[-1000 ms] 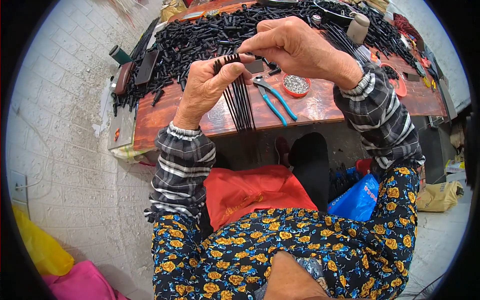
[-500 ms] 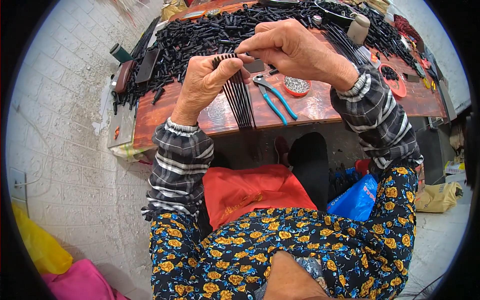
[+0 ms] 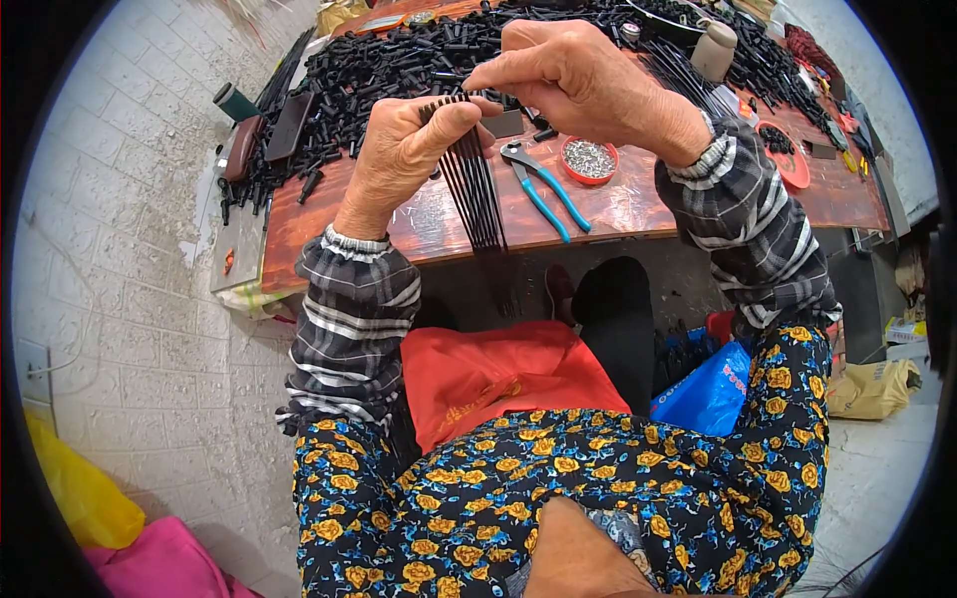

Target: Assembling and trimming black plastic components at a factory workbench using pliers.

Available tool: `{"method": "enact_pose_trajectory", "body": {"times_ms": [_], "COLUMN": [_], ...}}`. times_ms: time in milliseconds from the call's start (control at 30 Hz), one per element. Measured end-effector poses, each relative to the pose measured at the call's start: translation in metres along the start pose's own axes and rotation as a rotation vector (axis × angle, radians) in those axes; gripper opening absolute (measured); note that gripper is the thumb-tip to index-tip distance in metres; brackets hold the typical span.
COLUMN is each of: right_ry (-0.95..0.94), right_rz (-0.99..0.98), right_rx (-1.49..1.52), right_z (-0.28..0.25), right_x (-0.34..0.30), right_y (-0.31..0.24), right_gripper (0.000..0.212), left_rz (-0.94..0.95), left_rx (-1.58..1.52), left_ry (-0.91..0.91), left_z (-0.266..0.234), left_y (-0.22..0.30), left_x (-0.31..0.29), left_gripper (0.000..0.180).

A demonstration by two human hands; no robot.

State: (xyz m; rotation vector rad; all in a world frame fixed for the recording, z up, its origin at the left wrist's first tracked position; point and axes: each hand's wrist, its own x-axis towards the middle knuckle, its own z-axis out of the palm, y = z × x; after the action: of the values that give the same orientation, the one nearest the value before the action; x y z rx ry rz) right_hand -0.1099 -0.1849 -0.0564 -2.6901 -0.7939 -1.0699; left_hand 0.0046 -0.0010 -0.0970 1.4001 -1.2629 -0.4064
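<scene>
My left hand (image 3: 401,148) is closed around a bundle of thin black rods (image 3: 471,194). The rods lie side by side in a flat row, upper ends showing above my thumb, lower ends hanging past the table's front edge. My right hand (image 3: 590,88) is raised just right of it, thumb and forefinger pinched together at the upper end of the row. Whatever is between those fingertips, if anything, is too small to make out. Blue-handled pliers (image 3: 544,191) lie on the table below my right hand, beside a round red dish (image 3: 592,181) filled with small silver metal pieces.
Heaps of short black tubular parts (image 3: 399,62) cover the back of the reddish wooden table (image 3: 638,211). A phone (image 3: 289,128) and a dark green cup (image 3: 235,104) stand at the left. More thin rods (image 3: 688,85), a beige bottle (image 3: 714,52) and a pink dish (image 3: 796,171) occupy the right.
Both hands and the rods sit slightly higher in the picture, as the view has shifted a little. My right fingertips stay at the rods' upper ends; the grip of my left hand looks unchanged.
</scene>
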Motion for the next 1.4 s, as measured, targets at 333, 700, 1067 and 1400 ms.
{"method": "enact_pose_trajectory", "body": {"times_ms": [333,700,1067,1400], "right_ry": [0.003,0.07,-0.803,-0.322], "right_rz": [0.302,0.172,0.516,0.374], "right_rx": [0.302,0.281,0.535,0.736], "right_z": [0.012,0.008,0.022,0.107], "right_x": [-0.004,0.014,-0.021,-0.03], "right_y": [-0.005,-0.019,0.002,-0.029], "right_gripper": [0.034,0.046,0.045,0.027], "left_rz": [-0.045,-0.074,-0.035,0.048], "left_rx": [-0.044,-0.191,-0.443,-0.597], "left_ry": [0.052,0.027,0.039,-0.085], "left_z": [0.006,0.014,0.009,-0.005], "left_y": [0.005,0.007,-0.003,-0.033], "left_x": [-0.001,-0.004,-0.002,-0.006], "left_gripper": [0.033,0.022,0.016,0.056]}}
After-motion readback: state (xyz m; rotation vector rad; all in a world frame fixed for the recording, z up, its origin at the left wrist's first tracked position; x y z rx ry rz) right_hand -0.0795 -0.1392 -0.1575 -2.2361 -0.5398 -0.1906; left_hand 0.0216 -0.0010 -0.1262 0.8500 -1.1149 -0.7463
